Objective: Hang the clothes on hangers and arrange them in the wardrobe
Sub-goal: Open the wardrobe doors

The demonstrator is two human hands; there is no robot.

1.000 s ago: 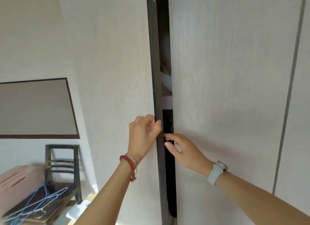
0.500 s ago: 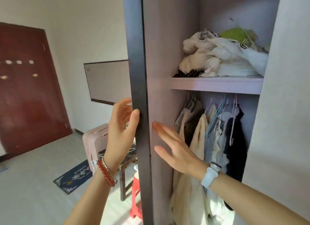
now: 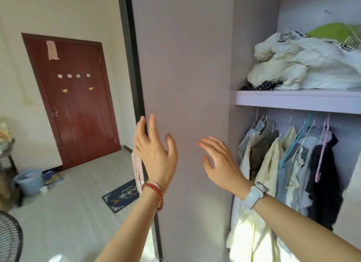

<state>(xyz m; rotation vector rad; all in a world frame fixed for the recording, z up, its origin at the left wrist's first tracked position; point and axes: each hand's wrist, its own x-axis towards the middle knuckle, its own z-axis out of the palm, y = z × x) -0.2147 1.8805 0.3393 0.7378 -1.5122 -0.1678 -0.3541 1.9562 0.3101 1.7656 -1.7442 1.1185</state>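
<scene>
At wardrobe front: door [image 3: 185, 105] swung wide, left hand [image 3: 154, 152] and right hand [image 3: 220, 164] apart, fingers spread, holding nothing. Under shelf [image 3: 293, 101], hung clothes [image 3: 289, 164] already on hangers; crumpled heap [image 3: 304, 66] above probably left to hang.

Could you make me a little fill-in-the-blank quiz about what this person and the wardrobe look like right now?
1. Both hands, left hand and right hand, hold ____.
2. The heap of pale clothes lies on the ____ above the hanging clothes.
3. The wardrobe door is ____.
4. The red bracelet is on the ____ wrist.

Missing words: nothing; shelf; open; left
</scene>
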